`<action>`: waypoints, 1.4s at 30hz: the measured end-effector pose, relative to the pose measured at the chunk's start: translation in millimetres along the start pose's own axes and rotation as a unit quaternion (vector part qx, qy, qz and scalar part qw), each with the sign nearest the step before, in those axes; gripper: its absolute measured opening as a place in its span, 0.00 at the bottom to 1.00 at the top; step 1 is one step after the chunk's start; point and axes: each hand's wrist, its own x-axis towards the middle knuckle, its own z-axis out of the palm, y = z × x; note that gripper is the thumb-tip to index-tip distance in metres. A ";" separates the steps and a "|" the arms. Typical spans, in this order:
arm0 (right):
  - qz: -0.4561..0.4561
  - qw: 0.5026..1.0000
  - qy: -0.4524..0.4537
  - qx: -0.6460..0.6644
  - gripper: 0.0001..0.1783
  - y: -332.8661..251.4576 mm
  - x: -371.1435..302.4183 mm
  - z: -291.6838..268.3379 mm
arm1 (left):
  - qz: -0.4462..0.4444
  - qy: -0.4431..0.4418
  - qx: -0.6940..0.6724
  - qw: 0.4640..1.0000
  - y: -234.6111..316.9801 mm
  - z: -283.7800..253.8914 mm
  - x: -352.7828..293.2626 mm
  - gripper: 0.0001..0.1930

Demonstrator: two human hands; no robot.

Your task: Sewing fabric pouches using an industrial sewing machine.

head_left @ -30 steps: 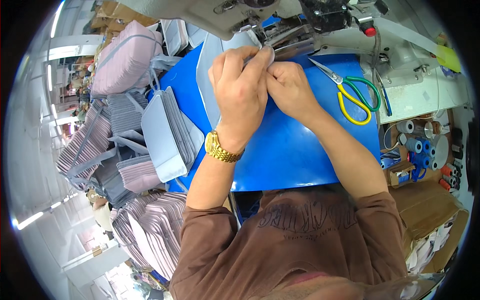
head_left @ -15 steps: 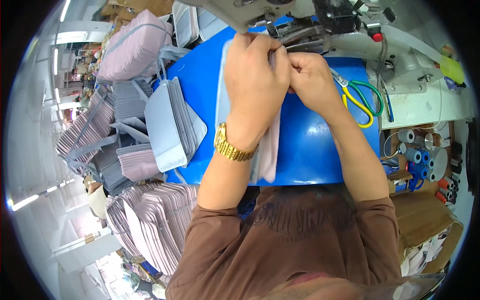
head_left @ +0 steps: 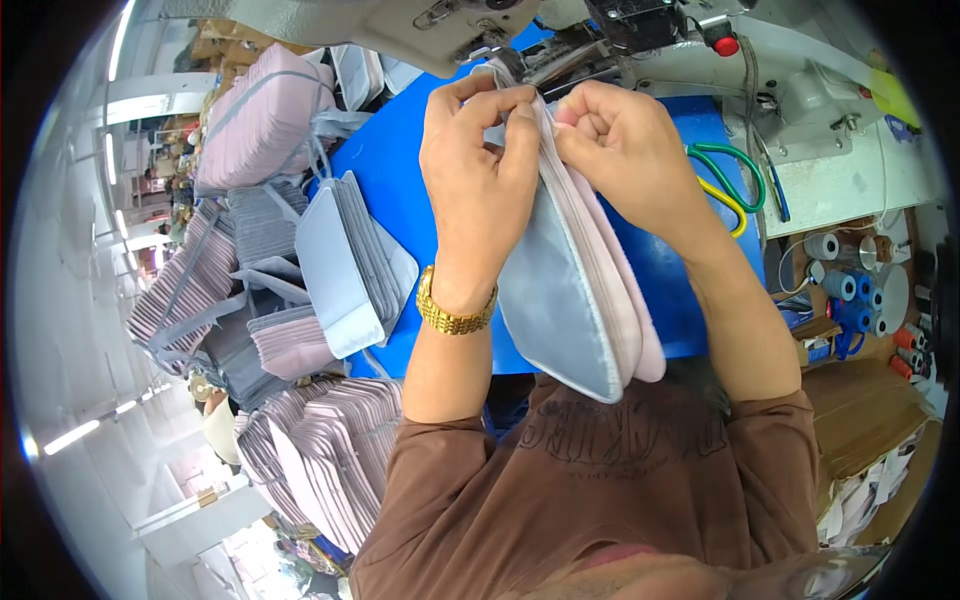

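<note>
The left hand pinches the far end of the piece, long axis toward the shirt; the right hand curls beside it, hold unclear.

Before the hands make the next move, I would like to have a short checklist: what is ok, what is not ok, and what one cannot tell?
1. Left hand grips the gray-and-pink fabric piece near its upper end: ok.
2. Right hand grips it too: cannot tell; its curled fingers are right at the edge.
3. Lower end within the blue table: not ok; it reaches past the near edge in this view.
4. Scissors apart from the piece: handles ok; blades hidden, cannot tell.
5. Gray stack at left apart from the piece: ok.
6. Needle of the sewing machine raised: cannot tell.
</note>
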 end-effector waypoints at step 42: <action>0.011 0.991 -0.106 0.075 0.17 0.3 8.0 -11.5 | 0.234 -0.065 0.100 0.965 28.1 -37.2 -49.8 0.14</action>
